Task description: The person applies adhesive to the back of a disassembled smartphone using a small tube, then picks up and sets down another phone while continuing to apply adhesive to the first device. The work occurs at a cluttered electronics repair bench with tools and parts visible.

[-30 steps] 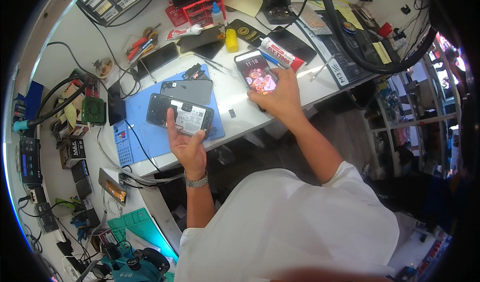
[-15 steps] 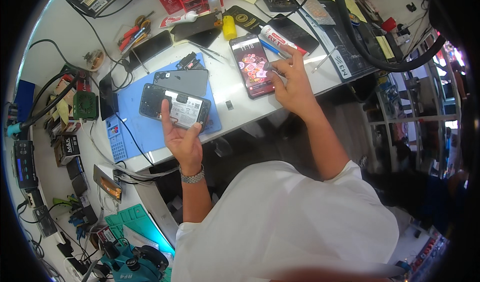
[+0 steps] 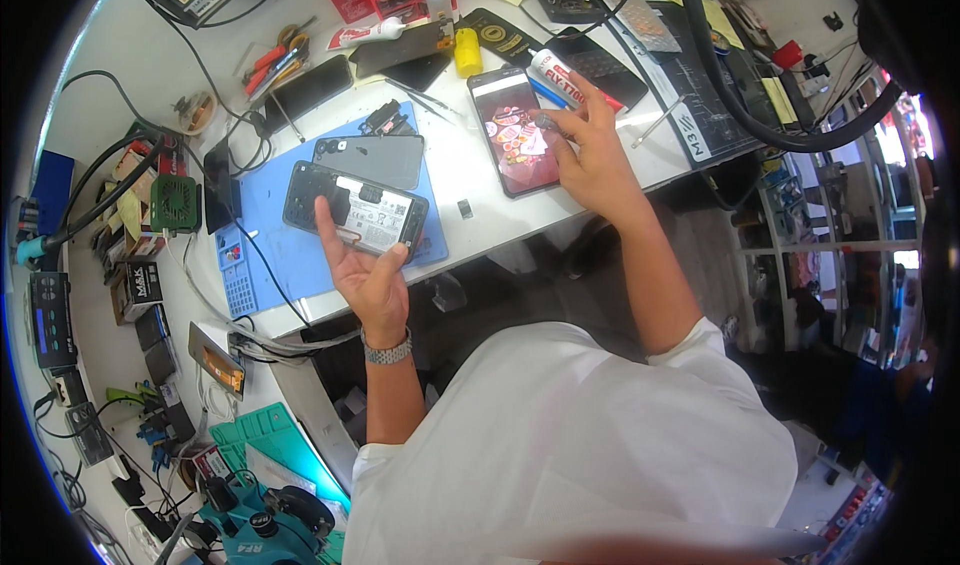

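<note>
Now L hand (image 3: 365, 265) palm-up, grip closed on opened phone (image 3: 355, 209), R hand (image 3: 590, 150) fingers spread, open, on lit phone (image 3: 517, 130).

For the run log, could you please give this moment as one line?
left hand: holds opened black phone above blue mat | right hand: touches lit phone screen on white bench

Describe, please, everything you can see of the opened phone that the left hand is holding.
The opened phone is a dark slab with its back cover off, showing a black inner frame, a pale rectangular battery with a label, and a camera area at its left end. It lies nearly flat, tilted slightly, above the blue work mat. The left hand grips it from below, thumb on its face and fingertips at its right edge. A separate grey back cover lies just behind it.
</note>
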